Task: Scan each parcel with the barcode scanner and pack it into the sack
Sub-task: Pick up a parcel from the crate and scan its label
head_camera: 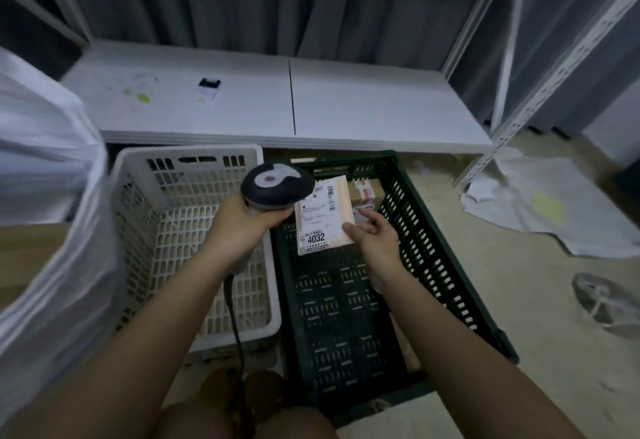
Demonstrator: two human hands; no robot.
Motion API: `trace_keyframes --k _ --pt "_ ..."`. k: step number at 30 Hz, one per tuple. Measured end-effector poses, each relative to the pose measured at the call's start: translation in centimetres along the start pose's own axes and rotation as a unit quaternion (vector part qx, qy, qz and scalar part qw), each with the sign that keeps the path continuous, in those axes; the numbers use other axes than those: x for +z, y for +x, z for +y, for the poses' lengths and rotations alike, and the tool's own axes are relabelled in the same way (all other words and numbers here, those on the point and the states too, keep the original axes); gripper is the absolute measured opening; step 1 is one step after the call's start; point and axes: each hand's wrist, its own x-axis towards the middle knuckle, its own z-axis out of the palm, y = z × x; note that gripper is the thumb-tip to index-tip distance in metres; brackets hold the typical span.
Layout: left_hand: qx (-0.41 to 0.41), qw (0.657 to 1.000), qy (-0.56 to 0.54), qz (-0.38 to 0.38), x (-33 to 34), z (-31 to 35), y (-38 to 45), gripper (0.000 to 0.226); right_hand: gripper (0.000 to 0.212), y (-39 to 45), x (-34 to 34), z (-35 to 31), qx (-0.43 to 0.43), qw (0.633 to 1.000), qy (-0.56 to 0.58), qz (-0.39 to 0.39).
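Observation:
My left hand (242,218) grips the handle of a dark barcode scanner (277,185), whose head points toward the parcel beside it. My right hand (372,234) holds a flat tan parcel (323,215) from its right edge, thumb on top, above the dark green crate (433,255). The parcel's white label faces up and shows barcodes and the number 4032. More brown parcels (365,192) lie at the far end of the green crate. A large white sack (45,230) bulges at the left edge of the view.
A white slotted basket (194,241) stands left of the green crate. Behind both runs a low white shelf (277,106) with a small black-and-white item (209,87). White paper sheets (543,206) lie on the floor at right, beside a metal rack post (540,92).

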Motion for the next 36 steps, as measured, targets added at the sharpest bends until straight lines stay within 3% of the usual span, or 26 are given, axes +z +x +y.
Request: trace_keyframes --k 5,14,19,23,28,33,36 --pt "0.045 0.998 -0.007 0.04 -2.9 2.9 -4.6 0.053 0.029 -5.5 1.1 -4.4 -0.002 0.999 0.005 -0.034" --pt "0.099 0.986 -0.041 0.13 -8.2 5.7 -10.8 0.051 0.02 -13.4 5.7 -7.6 -0.037 0.997 0.046 -0.055" --pt "0.061 0.982 -0.046 0.171 -10.3 5.3 -11.4 0.056 0.016 -15.4 9.4 -7.9 -0.02 0.992 0.121 -0.03" --pt "0.079 0.978 -0.058 0.186 -10.9 5.0 -11.0 0.053 0.021 -15.8 12.3 -7.6 -0.009 0.991 0.135 0.015" --pt "0.054 0.981 -0.062 0.177 -10.8 2.6 -10.3 0.043 0.033 -15.0 13.5 -4.9 -0.001 0.997 0.08 -0.01" --pt "0.033 0.987 -0.043 0.153 -10.5 1.3 -9.0 0.045 0.022 -13.1 13.7 -3.9 -0.053 0.997 -0.047 -0.028" --pt "0.028 0.988 -0.04 0.148 -10.4 1.1 -8.5 0.048 0.021 -12.6 13.8 -3.2 -0.04 0.995 -0.083 -0.045"
